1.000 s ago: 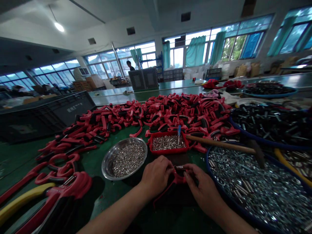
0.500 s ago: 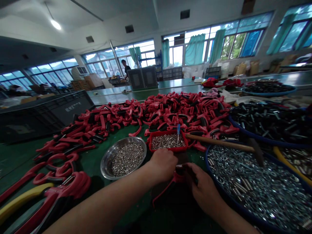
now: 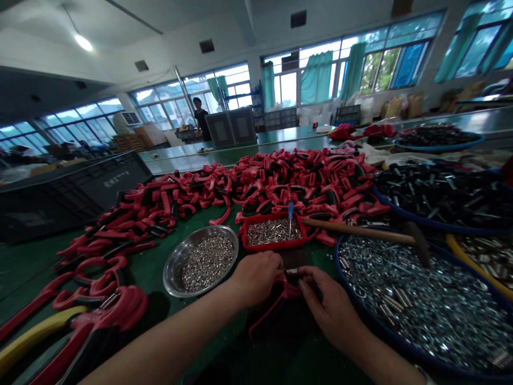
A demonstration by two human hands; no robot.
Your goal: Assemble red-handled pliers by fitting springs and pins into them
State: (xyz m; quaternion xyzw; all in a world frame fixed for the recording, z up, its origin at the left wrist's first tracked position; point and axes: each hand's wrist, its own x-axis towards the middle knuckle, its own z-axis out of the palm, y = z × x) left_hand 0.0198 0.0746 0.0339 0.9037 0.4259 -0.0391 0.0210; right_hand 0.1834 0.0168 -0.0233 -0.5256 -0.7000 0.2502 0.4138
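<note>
Workpiece (image 3: pixel 289 290): red. Spring (image 3: pixel 292 271) on it: silver, ribbed with coils.
Heaped handles (image 3: pixel 256 182): pinkish red, with black grips.
Tray (image 3: pixel 276 246): bright red; pins (image 3: pixel 270 233) inside: silver.
Bowl (image 3: pixel 173 270): polished silver.
Screwdriver (image 3: pixel 290 209): blue handle.
Hammer (image 3: pixel 360 230): tan-brown handle, dark head.
Large basin (image 3: pixel 339 272): dark blue rim; small fittings (image 3: pixel 433 310) inside: bluish silver.
Curved grip (image 3: pixel 40 326), near left: yellow.
Table (image 3: pixel 192 216): green.
Long crate (image 3: pixel 80 192): dark grey, pale lettering.
Upright crates (image 3: pixel 220 131): grey, fine grid pattern.
Curtains (image 3: pixel 316 77): teal.
</note>
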